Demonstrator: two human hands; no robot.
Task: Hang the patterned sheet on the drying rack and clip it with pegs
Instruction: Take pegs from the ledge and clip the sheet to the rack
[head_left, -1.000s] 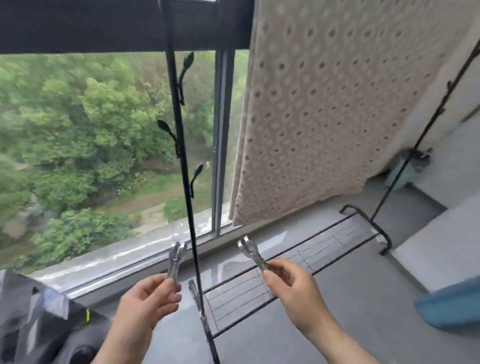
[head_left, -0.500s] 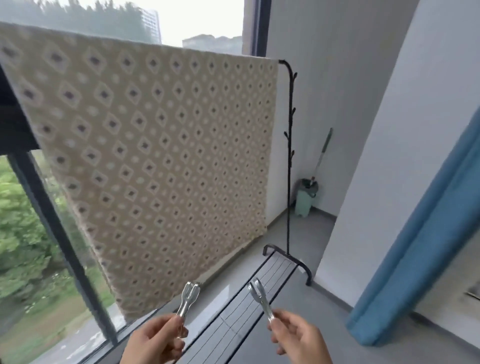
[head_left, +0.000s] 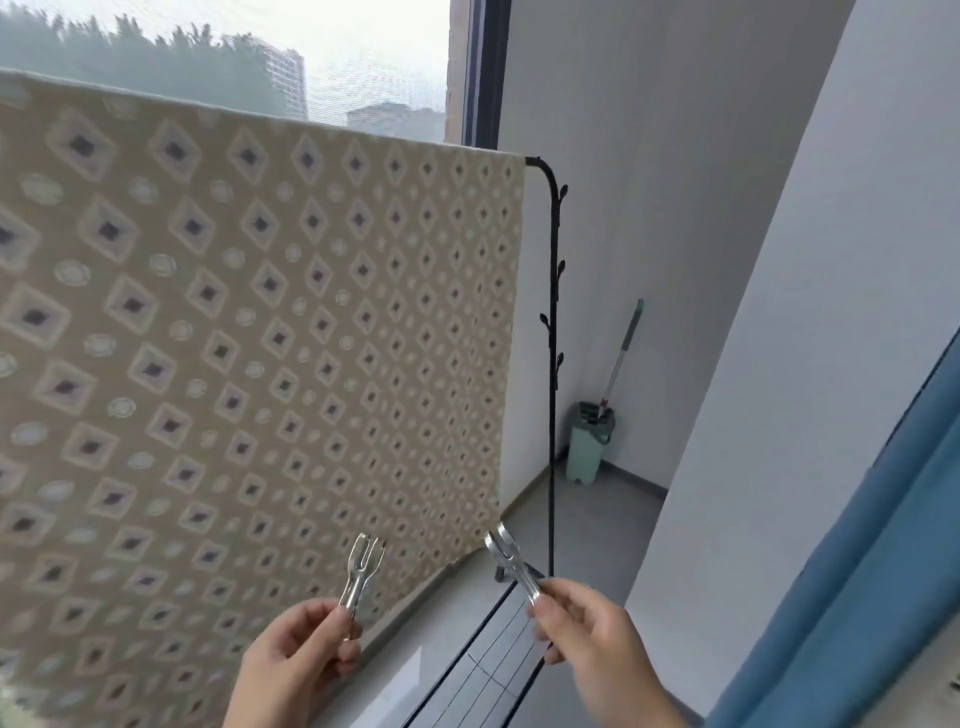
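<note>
Now your left hand (head_left: 291, 654) pinches a metal peg (head_left: 361, 577) and your right hand (head_left: 597, 639) pinches a second peg (head_left: 511, 564), both pointing upward. The patterned sheet (head_left: 260, 338) hangs over the drying rack (head_left: 551, 364) above and beyond both hands.

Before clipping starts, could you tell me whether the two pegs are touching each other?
Apart: the head view shows a clear gap between the left peg and the right peg.

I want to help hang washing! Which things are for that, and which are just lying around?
For the job: beige diamond-patterned sheet; black metal drying rack; silver metal peg in left hand; second silver peg in right hand.
Lying about: pale green bucket; green-handled mop; blue curtain.
</note>
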